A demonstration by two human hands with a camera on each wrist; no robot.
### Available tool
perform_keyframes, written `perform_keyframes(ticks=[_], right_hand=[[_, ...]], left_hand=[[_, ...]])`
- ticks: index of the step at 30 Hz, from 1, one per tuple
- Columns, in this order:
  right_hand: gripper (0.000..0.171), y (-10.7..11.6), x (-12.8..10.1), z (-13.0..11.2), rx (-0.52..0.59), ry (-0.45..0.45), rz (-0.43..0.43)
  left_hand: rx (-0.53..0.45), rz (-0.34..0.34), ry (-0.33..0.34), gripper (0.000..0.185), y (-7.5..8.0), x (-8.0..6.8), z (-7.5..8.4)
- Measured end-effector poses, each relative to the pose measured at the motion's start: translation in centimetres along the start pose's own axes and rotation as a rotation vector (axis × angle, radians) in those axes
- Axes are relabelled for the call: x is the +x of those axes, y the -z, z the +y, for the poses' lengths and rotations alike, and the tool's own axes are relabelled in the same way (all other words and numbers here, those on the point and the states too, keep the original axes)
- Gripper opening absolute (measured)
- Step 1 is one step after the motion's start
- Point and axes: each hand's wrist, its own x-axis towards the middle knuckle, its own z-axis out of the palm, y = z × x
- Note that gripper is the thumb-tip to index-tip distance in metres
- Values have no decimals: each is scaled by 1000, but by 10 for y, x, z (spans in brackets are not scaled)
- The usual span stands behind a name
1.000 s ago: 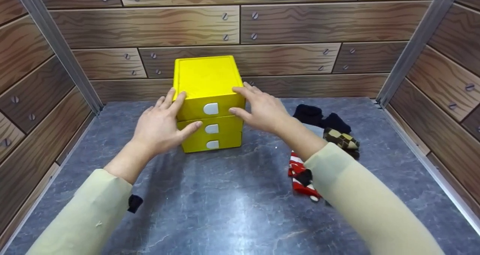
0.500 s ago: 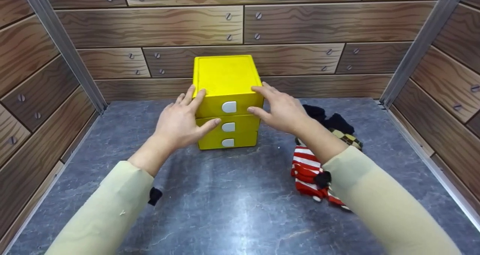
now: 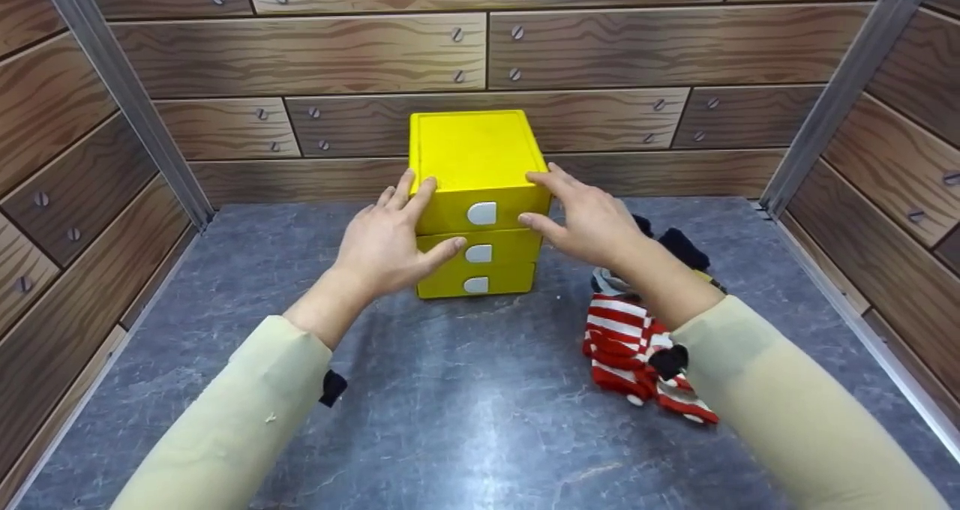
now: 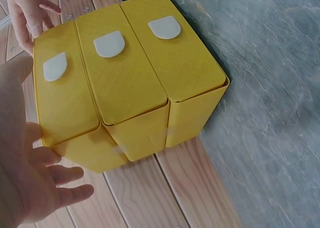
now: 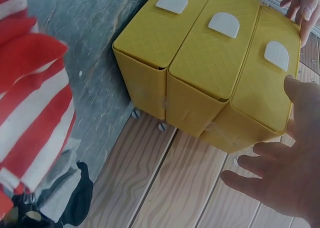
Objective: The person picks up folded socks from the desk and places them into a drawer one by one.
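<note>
A yellow drawer box [image 3: 477, 150] with three stacked drawers and white tab handles stands upright on the grey table, near the back wall. My left hand [image 3: 390, 244] lies along its left side, fingers straight, with fingertips at the top front edge and the thumb across the front. On the opposite side, my right hand [image 3: 592, 221] has its fingers at the top right edge and its thumb in front of the top drawer. All three drawers [image 4: 135, 63] look closed in the left wrist view. In the right wrist view, the fingers [image 5: 260, 170] spread beside the box.
Red-and-white striped socks [image 3: 619, 341] lie to the right, partly under my right forearm in the head view. Behind them are dark socks [image 3: 684, 249] and a grey one [image 3: 611, 281]. Wood-patterned walls [image 3: 300, 56] enclose the table at the back and sides.
The yellow drawer box has slid to the right along the table, with both hands moving alongside it. The striped socks show more as my right forearm shifts right.
</note>
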Motion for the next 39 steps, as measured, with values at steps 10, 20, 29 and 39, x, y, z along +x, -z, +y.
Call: perform_keyframes(ticks=[10, 20, 29, 39], right_hand=[[75, 4, -6, 17, 2, -6, 18], [75, 3, -6, 20, 26, -9, 26], [73, 0, -4, 16, 53, -13, 22], [75, -6, -5, 20, 95, -2, 54]], left_hand=[[9, -29, -17, 100, -2, 8, 15], [-98, -7, 30, 92, 6, 26, 12], [-288, -40, 35, 92, 3, 44, -14], [-249, -24, -17, 89, -2, 48, -17]])
